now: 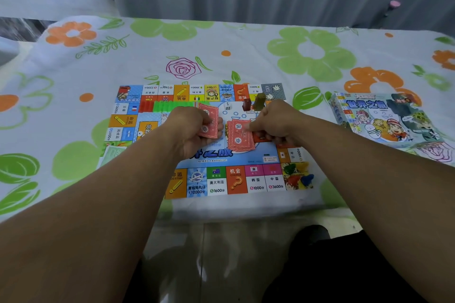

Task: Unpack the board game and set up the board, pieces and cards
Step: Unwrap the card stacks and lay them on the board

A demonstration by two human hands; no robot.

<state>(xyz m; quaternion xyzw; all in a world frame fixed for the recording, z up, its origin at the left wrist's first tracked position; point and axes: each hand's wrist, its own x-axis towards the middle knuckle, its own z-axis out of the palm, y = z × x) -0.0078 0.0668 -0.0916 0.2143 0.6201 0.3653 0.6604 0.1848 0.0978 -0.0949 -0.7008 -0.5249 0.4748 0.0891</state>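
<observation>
- A floral cloth (246,51) with green and orange flowers covers the table and lies under the board on every side.
- The board (216,179) lies flat and unfolded on the cloth, with coloured property squares round its rim and a blue middle.
- The game box (379,118) sits on the cloth, well apart from the board's right edge.
- My left hand (189,130) is over the board's middle, fingers curled round a small fan of red cards (209,128).
- My right hand (278,123) is over the board's middle-right, fingers curled, tips on the right edge of a stack of red cards (240,139); I cannot tell if they pinch a card or only touch it.
- That stack rests face down on the board's blue centre.
- Green banknotes (112,154) lie at the board's left edge.
- A row of green houses (172,106) and red houses (145,106) stands inside the board's far edge.
- Coloured pawns (298,176) cluster on the board's near right corner.
- A red tower (246,104) and an olive tower (259,101) stand upright near the board's far right corner.
- A white die (227,106) rests on the board just left of the red tower.
</observation>
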